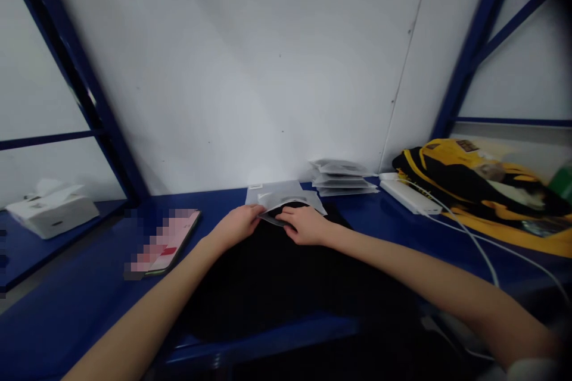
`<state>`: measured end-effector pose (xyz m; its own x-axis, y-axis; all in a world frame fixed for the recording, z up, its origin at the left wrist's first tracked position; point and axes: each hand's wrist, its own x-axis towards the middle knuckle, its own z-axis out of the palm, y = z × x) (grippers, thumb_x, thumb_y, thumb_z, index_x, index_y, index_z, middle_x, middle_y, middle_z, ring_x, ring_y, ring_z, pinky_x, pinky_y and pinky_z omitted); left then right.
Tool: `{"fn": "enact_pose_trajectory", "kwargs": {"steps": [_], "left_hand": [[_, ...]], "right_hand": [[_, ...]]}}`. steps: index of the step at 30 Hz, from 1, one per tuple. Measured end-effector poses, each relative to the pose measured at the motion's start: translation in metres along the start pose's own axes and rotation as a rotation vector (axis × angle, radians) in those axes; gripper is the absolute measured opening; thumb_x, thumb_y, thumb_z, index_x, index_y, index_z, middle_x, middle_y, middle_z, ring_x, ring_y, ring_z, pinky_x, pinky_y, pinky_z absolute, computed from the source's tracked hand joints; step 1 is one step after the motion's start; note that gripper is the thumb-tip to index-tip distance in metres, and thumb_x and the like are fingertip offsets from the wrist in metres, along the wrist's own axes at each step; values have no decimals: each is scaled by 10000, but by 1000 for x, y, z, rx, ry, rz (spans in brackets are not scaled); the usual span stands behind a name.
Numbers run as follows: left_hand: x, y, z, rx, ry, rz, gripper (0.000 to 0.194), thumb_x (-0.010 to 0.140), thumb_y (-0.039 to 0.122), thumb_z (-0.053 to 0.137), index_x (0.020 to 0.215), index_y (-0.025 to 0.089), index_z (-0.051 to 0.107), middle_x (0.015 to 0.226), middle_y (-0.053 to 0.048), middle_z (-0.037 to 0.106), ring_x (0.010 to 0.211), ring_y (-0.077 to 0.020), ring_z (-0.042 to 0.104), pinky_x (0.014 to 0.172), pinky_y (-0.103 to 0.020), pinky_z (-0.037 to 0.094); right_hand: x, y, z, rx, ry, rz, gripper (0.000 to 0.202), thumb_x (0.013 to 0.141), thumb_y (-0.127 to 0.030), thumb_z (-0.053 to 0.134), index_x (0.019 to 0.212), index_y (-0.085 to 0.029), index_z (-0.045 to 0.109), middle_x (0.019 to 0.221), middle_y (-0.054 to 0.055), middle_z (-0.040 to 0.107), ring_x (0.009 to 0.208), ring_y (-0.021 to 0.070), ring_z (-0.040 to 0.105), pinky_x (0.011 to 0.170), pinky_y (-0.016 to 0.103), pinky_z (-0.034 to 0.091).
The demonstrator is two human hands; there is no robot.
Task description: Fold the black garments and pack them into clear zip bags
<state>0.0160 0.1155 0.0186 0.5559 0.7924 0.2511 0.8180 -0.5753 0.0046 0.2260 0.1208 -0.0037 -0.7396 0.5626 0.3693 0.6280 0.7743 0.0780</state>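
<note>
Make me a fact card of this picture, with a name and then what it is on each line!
Left hand: the left hand pinches the edge of a frosted plastic bag
Right hand: the right hand is at the bag's opening, fingers on something black
In front: black cloth on a blue table
Behind, to the right: stack of frosted packets
Far left: white tissue box
Nearer left: flat pink item, partly blurred
Far right: yellow-and-black bag, white cables

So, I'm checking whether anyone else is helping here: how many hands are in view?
2. The left hand grips the left side of the translucent pouch; the right hand is at its opening, some fingertips hidden. No other hands show.
</note>
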Motion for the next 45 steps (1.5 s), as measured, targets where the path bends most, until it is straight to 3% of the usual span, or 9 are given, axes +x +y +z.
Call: {"fn": "enact_pose_trajectory", "kwargs": {"steps": [6,11,15,28,32,36,40,45], "left_hand": [[0,0,-4,75,50,-46,178,804,138,378,923,197,496,941,-42,598,772,-159,597,657,-248,435],[0,4,-4,92,170,-67,182,870,284,362,899,189,515,845,-39,619,672,-162,594,595,-252,422],[0,8,0,-22,271,-15,183,871,253,368,882,190,540,821,-29,638,683,-143,599,624,-235,426],[0,19,3,-122,304,16,191,851,234,391,722,175,520,690,-15,606,591,-113,554,559,-204,391],[2,11,0,-115,349,-10,182,843,235,400,703,183,504,670,2,589,580,-104,530,562,-202,378],[-1,-4,-13,-47,396,-126,173,846,271,412,723,194,507,644,17,578,560,-100,511,544,-200,356],[-5,-8,-19,95,380,-142,150,854,285,402,818,214,530,791,-2,611,692,-126,555,572,-209,378],[0,7,-9,179,368,78,278,829,265,462,1103,215,465,1123,-58,531,992,-184,509,795,-290,430]], "right_hand": [[0,5,4,5,99,45,278,821,-224,444,1065,-192,574,933,46,644,766,160,586,638,263,384],[0,4,2,5,359,-53,216,867,-239,403,931,-180,601,814,41,647,723,142,574,659,255,382],[2,-1,-5,-64,496,-84,191,862,-274,436,936,-175,582,850,65,603,804,168,533,721,285,375],[14,-5,0,-190,486,-113,155,847,-223,426,813,-159,563,787,51,551,753,164,468,685,284,338],[13,10,-3,-236,487,-98,134,815,-178,431,777,-160,558,768,51,544,746,168,465,668,287,329],[7,33,-15,-269,494,-86,125,799,-180,432,778,-157,554,776,59,544,755,177,467,677,292,338],[4,44,-20,-269,469,-108,127,803,-178,414,791,-159,539,834,74,555,805,187,475,714,300,349],[6,41,-9,-273,429,-151,134,826,-187,398,823,-150,526,800,64,566,733,166,488,675,287,347]]}}
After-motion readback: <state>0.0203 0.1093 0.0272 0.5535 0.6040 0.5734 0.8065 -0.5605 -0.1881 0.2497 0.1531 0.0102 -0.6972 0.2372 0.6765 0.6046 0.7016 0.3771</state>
